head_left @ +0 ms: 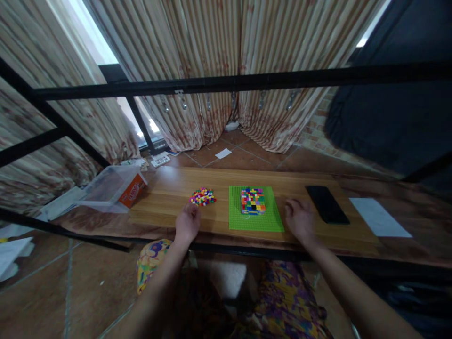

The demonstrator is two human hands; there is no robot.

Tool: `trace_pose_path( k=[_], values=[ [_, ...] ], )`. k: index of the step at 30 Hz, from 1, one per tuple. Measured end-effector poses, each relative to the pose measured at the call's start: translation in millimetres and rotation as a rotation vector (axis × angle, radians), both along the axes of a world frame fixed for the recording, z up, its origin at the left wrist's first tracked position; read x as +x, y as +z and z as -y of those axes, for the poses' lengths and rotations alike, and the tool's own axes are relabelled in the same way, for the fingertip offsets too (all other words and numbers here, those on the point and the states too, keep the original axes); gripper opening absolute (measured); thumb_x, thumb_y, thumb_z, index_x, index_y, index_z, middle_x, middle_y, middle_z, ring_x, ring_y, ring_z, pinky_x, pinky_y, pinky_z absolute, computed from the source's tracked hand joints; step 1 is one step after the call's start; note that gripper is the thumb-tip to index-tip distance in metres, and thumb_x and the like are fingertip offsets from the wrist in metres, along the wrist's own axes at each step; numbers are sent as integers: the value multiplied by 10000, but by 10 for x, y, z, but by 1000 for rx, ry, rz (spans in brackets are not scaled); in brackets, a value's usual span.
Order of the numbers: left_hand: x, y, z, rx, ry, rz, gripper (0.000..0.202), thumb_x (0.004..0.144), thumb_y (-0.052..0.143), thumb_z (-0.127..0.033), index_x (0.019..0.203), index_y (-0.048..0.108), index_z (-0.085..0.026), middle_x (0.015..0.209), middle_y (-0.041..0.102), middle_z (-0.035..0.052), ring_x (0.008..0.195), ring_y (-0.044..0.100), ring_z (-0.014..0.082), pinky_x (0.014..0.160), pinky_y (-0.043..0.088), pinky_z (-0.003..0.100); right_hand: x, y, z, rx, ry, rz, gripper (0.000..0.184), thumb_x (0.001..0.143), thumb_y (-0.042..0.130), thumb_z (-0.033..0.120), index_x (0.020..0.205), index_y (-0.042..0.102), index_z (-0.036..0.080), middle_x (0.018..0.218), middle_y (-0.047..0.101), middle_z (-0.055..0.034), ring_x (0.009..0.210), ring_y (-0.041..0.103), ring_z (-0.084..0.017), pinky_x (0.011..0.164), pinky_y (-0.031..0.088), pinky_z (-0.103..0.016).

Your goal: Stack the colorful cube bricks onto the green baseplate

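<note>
A green baseplate (pixel 256 221) lies on the low wooden table (pixel 169 193). On it stands a block built of many coloured bricks (pixel 253 200). A small heap of loose coloured bricks (pixel 202 197) lies left of the plate. My left hand (pixel 187 222) rests on the table just in front of that heap, fingers curled, nothing visible in it. My right hand (pixel 299 218) rests on the table right of the plate, fingers curled down, holding nothing I can see.
A black phone (pixel 326 204) lies right of my right hand, with a white sheet (pixel 379 217) beyond it. A clear plastic box with an orange label (pixel 116 188) lies tipped at the table's left end. Black metal bars (pixel 226 82) cross above. Papers litter the tiled floor.
</note>
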State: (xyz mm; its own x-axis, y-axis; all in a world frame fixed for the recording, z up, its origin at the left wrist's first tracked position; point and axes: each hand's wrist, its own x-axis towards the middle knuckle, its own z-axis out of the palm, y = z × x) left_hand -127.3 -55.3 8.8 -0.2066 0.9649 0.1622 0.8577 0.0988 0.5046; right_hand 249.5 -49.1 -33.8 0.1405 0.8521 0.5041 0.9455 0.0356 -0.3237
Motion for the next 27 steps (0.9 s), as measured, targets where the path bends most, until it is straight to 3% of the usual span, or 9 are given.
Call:
trace_pose_path(
  k=[4, 10, 17, 27],
  values=[
    [-208, 63, -273, -67, 29, -111, 204, 838, 495, -187, 1000, 617, -169, 957, 694, 104, 852, 662, 208, 733, 473, 281, 164, -185, -77, -93, -67, 122, 345, 895, 399, 271, 1071, 659, 125, 1103, 623, -168, 1021, 515, -289, 894, 403, -451],
    [-310, 27, -538, -150, 19, -102, 234, 788, 547, -137, 1002, 633, -177, 952, 709, 94, 923, 662, 220, 769, 478, 284, 159, -223, -95, -95, -51, 168, 350, 913, 379, 299, 1064, 656, 147, 1120, 639, -140, 1001, 527, -282, 855, 396, -422],
    [-328, -12, -611, -157, 38, -84, 240, 775, 551, -126, 984, 648, -195, 954, 721, 68, 896, 664, 201, 747, 474, 262, 174, -225, -75, -79, -65, 220, 330, 881, 413, 293, 1061, 656, 160, 1089, 642, -141, 952, 544, -301, 801, 415, -424],
    [-242, -38, -615, -148, 52, -199, 186, 837, 484, -183, 903, 657, -198, 963, 697, 106, 886, 654, 219, 727, 462, 285, 138, -178, -53, -105, -69, 209, 340, 892, 405, 292, 1090, 645, 157, 1100, 634, -144, 979, 538, -303, 803, 410, -422]
  ],
)
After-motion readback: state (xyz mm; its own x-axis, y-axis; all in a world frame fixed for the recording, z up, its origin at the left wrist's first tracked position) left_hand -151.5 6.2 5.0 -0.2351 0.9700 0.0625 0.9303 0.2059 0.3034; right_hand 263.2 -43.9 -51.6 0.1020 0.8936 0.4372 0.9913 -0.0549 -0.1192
